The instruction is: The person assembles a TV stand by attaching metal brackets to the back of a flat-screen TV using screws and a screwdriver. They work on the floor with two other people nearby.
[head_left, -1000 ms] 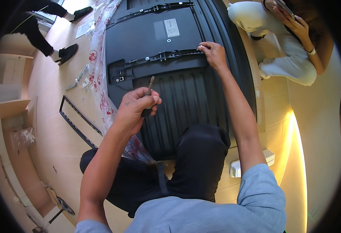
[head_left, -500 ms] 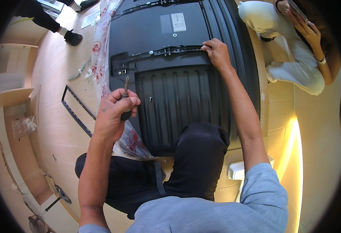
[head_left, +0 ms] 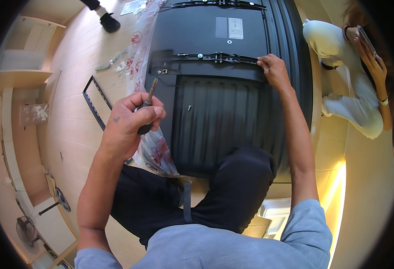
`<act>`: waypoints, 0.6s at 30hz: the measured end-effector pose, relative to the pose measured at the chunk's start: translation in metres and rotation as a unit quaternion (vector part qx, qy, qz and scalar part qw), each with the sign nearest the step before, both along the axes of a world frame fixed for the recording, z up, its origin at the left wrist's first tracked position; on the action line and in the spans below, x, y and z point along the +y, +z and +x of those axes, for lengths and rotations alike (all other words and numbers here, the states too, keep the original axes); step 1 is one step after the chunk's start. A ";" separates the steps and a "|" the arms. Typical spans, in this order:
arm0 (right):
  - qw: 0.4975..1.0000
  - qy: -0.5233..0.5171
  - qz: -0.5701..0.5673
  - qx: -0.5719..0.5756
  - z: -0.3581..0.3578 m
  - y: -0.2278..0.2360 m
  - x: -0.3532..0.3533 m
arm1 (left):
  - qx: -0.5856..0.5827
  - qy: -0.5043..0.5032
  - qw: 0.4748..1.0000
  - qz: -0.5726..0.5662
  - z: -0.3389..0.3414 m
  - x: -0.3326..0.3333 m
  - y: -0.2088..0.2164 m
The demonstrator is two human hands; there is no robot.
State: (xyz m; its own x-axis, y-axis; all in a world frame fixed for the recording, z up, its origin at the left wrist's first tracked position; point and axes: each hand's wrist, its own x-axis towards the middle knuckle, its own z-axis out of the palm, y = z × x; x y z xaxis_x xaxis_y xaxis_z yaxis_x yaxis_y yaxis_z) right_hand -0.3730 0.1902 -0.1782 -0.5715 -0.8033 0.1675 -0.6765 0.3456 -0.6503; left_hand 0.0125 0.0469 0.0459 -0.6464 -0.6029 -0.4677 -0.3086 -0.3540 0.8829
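My left hand (head_left: pixel 132 114) is wrapped round the dark handle of a screwdriver (head_left: pixel 150 96), its tip pointing up and away from me. In front lies the black back panel of a large flat television (head_left: pixel 179 27), face down. A black bracket arm (head_left: pixel 219 58) runs across it, with a bolt and washer (head_left: pixel 200 56) on its left part. My right hand (head_left: pixel 273 71) pinches the arm's right end between thumb and fingers. Farther off, a second bracket arm (head_left: pixel 219 3) crosses the panel. One loose screw (head_left: pixel 189 107) rests on the ribbed lower part, right of my left hand.
Printed plastic wrap (head_left: pixel 136 58) lies along the panel's left side. On the floor beyond are a black metal frame (head_left: pixel 94 103) and small bagged parts (head_left: pixel 118 60). A person holding a phone (head_left: pixel 366 42) crouches at the right. Another person's shoe (head_left: pixel 110 22) stands far left.
The view has shifted, so the panel sits farther right in the picture. My left hand still grips the screwdriver, now tilted slightly more, and my right hand stays at the bracket arm's end.
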 end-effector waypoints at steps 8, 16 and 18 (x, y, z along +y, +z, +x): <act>0.995 -0.048 0.079 -0.040 -0.003 0.011 -0.011 | -0.039 -0.038 0.998 0.002 0.010 0.005 -0.003; 0.994 -0.003 0.045 0.104 0.003 0.000 -0.006 | -0.067 -0.084 0.994 -0.024 0.015 -0.001 -0.023; 0.997 0.011 -0.004 0.073 0.005 -0.003 -0.006 | -0.072 -0.081 0.994 -0.031 0.016 -0.004 -0.022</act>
